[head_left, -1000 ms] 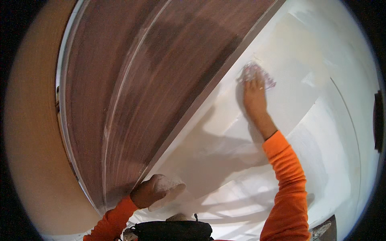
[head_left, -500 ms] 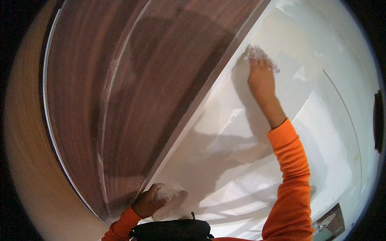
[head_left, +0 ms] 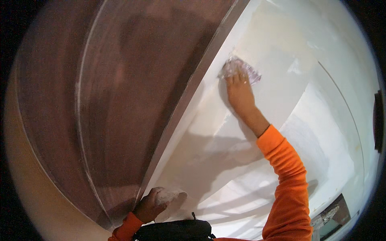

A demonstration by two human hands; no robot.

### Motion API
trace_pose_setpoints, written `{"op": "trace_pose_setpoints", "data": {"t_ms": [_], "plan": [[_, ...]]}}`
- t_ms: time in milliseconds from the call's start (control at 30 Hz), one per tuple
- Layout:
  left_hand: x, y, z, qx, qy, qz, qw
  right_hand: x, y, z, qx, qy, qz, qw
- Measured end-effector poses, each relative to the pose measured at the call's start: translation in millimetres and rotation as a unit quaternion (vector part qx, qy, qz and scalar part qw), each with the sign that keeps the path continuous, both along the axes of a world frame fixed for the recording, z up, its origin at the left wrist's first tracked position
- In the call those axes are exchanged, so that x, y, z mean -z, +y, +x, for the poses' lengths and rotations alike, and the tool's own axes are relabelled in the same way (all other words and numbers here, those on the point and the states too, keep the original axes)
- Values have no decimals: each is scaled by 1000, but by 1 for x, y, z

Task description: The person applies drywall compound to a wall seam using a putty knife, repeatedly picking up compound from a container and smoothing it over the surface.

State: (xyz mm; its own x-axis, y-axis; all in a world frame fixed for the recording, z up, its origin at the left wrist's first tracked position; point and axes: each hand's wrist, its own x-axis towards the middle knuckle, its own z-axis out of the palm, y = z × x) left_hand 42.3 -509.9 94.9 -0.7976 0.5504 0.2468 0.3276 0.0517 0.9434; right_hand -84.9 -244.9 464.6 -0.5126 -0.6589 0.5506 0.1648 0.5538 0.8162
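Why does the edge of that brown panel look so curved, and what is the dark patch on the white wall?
Head view: the fisheye lens bends the brown panel toward the rim; the dark patch on the white wall is the shadow of the raised right hand and arm; corners are black, and the left hand looks soft.

A dark reddish-brown wooden door panel with a pale grey edge fills the left; the smooth wall on the right is white, patched cream; the crumpled rag is whitish-grey; the long sleeve is bright orange
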Motion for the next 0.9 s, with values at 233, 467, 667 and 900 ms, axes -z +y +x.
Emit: {"op": "trace_pose_setpoints", "data": {"t_ms": [233,467,667,900], "plan": [[-11,2,1,2,-1,-27,1000,45,-7,49,-24,-91,-43,995],[-2,7,1,8,-10,-6,1000,-69,-24,27,38,-64,-192,979],[3,6,2,-3,-7,6,1000,86,-1,32,37,-126,74,989],[-2,5,2,-10,11,5,1000,-23,-6,31,22,-21,-108,994]]}}
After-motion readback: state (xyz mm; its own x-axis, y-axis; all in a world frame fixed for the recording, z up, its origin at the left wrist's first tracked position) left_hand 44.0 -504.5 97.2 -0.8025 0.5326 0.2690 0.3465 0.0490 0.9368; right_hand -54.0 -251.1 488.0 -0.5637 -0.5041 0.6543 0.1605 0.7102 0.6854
